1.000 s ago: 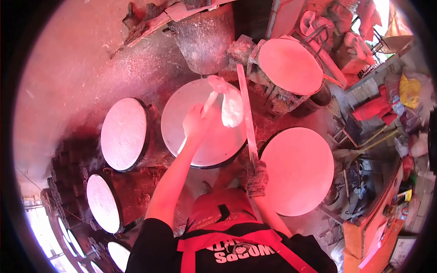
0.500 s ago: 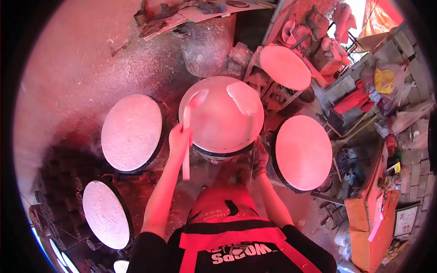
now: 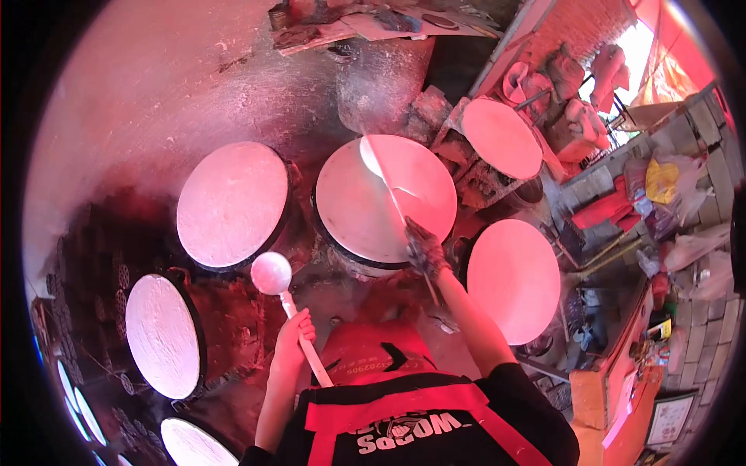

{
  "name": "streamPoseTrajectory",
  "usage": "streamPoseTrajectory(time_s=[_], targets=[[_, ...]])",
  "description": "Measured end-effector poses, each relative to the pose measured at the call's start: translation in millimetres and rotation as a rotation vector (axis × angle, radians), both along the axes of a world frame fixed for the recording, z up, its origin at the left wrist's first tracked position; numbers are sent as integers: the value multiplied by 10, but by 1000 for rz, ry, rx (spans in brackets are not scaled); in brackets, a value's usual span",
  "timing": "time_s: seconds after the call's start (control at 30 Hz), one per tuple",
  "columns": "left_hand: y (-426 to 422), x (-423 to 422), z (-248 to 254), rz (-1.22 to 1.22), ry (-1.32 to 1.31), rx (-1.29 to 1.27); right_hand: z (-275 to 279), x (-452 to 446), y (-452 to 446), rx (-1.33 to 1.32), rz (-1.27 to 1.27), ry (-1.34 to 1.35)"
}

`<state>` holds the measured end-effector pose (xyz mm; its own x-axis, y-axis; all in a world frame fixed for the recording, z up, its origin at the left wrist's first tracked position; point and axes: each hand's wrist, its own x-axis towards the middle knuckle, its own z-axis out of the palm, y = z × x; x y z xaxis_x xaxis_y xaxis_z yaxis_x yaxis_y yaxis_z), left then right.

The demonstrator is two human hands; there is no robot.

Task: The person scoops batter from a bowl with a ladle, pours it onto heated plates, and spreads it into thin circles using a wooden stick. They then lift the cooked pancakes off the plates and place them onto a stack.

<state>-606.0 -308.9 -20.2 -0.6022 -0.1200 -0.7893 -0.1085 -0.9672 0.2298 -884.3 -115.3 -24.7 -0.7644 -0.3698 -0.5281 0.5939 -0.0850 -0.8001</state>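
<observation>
Bare-skinned, my left hand (image 3: pixel 295 332) is closed round the handle of a white ladle (image 3: pixel 271 273), whose round bowl is up, left of the central round pan (image 3: pixel 350 206). My right hand (image 3: pixel 423 245), in a dark glove, grips a long thin stick (image 3: pixel 393 196) at the pan's lower right edge. The stick reaches across the pan towards its far rim. Beside the stick lies a white patch of batter (image 3: pixel 371 158) on the pan's far part.
More round pans with pale surfaces stand at left (image 3: pixel 233 203), lower left (image 3: pixel 163 335), right (image 3: pixel 514 281) and back right (image 3: pixel 502 138). A grey bucket (image 3: pixel 381 81) is behind the central pan. An orange cabinet (image 3: pixel 588 400) stands at lower right.
My left hand has drawn the ladle back from over the central pan towards my body. My right hand has moved forward to the pan's edge, and the stick now lies across it.
</observation>
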Motion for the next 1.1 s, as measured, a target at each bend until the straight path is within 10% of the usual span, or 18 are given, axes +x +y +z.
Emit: streamPoseTrajectory(time_s=[0.4,0.53,0.73,1.1], targets=[[762,310,-222,357,35,340,-979,-579,333,83,167,332],[952,312,-355,384,46,451,-145,-556,683,-135,484,11],[1226,197,-165,365,-253,-33,-974,-1288,1211,62,406,214],[1853,12,458,395,-439,-156,40,-1629,1100,31,848,-136]])
